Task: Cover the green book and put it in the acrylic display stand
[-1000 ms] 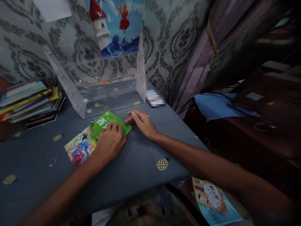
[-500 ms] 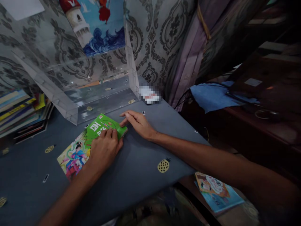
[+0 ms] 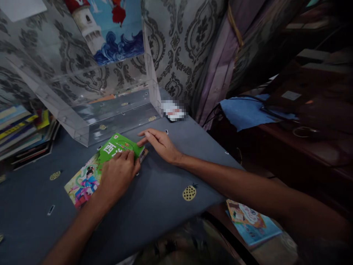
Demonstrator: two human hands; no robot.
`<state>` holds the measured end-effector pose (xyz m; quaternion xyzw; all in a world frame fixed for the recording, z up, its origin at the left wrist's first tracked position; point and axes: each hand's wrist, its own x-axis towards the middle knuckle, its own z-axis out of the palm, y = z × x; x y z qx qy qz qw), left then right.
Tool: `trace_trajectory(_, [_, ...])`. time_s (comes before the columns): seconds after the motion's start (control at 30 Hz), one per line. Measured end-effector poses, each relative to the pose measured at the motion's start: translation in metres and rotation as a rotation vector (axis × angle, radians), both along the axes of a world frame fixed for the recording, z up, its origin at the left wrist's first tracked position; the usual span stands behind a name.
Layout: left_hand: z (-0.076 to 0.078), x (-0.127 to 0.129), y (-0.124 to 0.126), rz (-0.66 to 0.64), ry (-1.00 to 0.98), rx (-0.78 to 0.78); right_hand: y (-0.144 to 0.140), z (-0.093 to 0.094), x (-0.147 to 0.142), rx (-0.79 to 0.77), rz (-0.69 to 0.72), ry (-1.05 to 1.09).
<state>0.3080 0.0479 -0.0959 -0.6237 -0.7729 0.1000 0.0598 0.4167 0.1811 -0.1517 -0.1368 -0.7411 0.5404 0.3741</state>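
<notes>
A green storybook (image 3: 112, 142) with white characters on its cover lies slanted on the grey tablecloth. My left hand (image 3: 118, 171) rests over its lower edge, fingers bent on the cover and thumb by the near side. At the book's right corner, my right hand (image 3: 162, 144) has its fingers stretched out, the fingertips at the cover's edge. Beneath that corner a strip of pages or another cover (image 3: 143, 155) shows. A second book with a colourful robed figure (image 3: 85, 182) sticks out at the lower left, partly hidden by my left hand and forearm.
Behind the books stands a clear acrylic rack (image 3: 88, 127) against the patterned wall. Piled books (image 3: 23, 134) sit at the left. A blurred white object (image 3: 174, 110) lies by the rack's right end. Lower down at the right are blue picture books (image 3: 255, 228), below table height.
The view has shifted slightly. More of the strip under the green book's right corner now shows. Both hands stay in nearly the same places on the book.
</notes>
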Motion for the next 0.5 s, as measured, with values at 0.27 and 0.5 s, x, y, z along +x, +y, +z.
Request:
trace_trajectory(0.27, [-0.003, 0.000, -0.001, -0.006, -0.016, 0.019, -0.003, 0.005, 0.005, 0.210, -0.009, -0.143])
trace_trajectory(0.5, [-0.006, 0.002, -0.004, -0.006, -0.055, 0.011, -0.015, 0.007, 0.007, 0.584, -0.145, -0.494])
